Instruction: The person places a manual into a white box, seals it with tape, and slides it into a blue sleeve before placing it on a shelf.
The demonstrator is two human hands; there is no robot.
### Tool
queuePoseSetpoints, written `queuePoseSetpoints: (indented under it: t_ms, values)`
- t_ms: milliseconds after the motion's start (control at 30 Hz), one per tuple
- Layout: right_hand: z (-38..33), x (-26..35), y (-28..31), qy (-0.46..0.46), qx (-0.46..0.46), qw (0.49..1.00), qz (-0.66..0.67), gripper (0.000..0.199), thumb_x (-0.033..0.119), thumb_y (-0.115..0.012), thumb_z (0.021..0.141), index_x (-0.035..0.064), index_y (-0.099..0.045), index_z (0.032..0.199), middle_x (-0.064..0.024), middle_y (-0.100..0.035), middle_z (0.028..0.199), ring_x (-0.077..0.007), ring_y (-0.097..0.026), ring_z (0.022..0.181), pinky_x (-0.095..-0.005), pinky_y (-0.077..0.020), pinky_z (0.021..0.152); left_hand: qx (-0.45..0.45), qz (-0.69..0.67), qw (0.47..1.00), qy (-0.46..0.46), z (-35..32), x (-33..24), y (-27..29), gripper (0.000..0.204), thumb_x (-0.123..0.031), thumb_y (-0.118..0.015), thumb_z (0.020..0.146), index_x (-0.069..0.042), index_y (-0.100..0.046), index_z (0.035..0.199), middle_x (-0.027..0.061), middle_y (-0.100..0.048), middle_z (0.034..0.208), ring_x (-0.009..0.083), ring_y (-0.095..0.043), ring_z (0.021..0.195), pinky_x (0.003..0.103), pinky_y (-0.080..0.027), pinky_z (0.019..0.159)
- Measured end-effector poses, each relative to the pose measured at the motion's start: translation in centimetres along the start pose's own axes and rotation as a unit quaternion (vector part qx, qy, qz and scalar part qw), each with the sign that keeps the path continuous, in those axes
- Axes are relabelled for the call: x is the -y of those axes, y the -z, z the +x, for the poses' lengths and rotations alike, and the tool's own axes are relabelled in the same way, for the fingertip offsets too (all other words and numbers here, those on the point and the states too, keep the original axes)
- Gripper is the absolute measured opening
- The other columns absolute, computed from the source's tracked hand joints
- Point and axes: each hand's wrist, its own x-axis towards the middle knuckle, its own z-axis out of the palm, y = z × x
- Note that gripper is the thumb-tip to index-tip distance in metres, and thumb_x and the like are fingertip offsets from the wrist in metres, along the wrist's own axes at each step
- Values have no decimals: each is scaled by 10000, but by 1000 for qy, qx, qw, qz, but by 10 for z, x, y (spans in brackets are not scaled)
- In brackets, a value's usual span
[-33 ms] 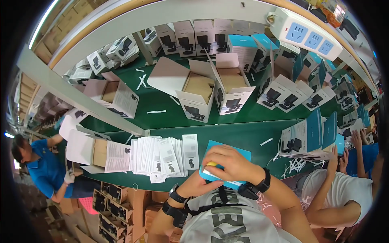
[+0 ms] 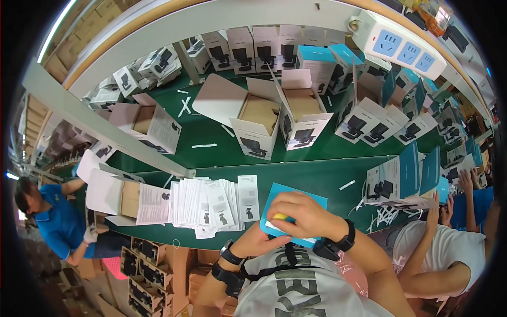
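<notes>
At the near edge of the green bench (image 2: 327, 177), a flat blue box (image 2: 293, 196) is held between both hands. The right hand (image 2: 308, 214) is laid on top of it, fingers (image 2: 288, 202) curled down over its near half, and a small yellow object (image 2: 280, 216) is pinched beneath them. The left hand (image 2: 260, 242) is tucked under the box's near edge, so whether its fingers are closed cannot be told. The box is seen as a smooth cardboard rectangle, teal-blue, with a paler white patch at its near side. Black wrist straps are worn on both forearms.

Just to the left of the box, a fanned stack of white printed leaflets (image 2: 211, 203) is spread on the bench. Farther left, an open white carton (image 2: 119, 198) with a brown cardboard insert is lying. Beyond, at mid-bench, two open cartons (image 2: 274, 119) with raised flaps are standing side by side. At the far edge, rows of closed white boxes (image 2: 253, 50) are lined up, and a white power strip (image 2: 401, 45) is mounted at the far right.
</notes>
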Motion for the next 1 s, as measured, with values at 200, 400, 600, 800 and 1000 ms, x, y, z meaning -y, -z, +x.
queuePoseSetpoints:
  t_ms: [200,400,600,800,1000]
  values:
    - [-18,13,11,-74,36,991,106,174,77,-794,860,70,-690,1000,-93,-665,974,-270,-669,878,-375,-531,773,-28,37,998,-34,7,12,-7,587,-145,-826,915,-51,-549,1423,131,-587,1389,250,-608,1223,394,-512,1010]
    - [-140,15,100,-198,-284,930,121,205,57,-768,870,67,-694,1061,-73,-672,963,-192,-630,844,-318,-480,708,-253,77,963,-56,18,-25,-21,807,-169,-860,873,-42,-449,1555,180,-533,1508,319,-584,1324,407,-483,1094]
    - [-142,46,44,-314,-191,930,16,630,125,-892,807,101,-681,1400,-81,-676,1026,-172,-587,777,-322,-491,686,-80,209,972,-75,19,-22,25,832,-157,-911,813,-45,-511,1534,177,-534,1476,384,-574,1346,455,-479,1114]
    - [-145,6,-28,-230,-275,922,-147,603,114,-933,768,130,-744,1340,-72,-622,1035,-168,-556,732,-321,-492,651,-166,301,929,-136,28,24,13,694,-183,-948,772,-101,-678,1406,128,-548,1244,381,-565,1315,472,-505,1070]
    - [-161,-13,-29,-185,-276,921,-206,530,56,-903,789,139,-774,1297,-45,-542,997,-151,-531,714,-293,-459,609,-142,399,875,-235,37,24,21,660,-191,-977,678,-152,-758,1300,100,-507,1085,393,-605,1149,485,-556,933]
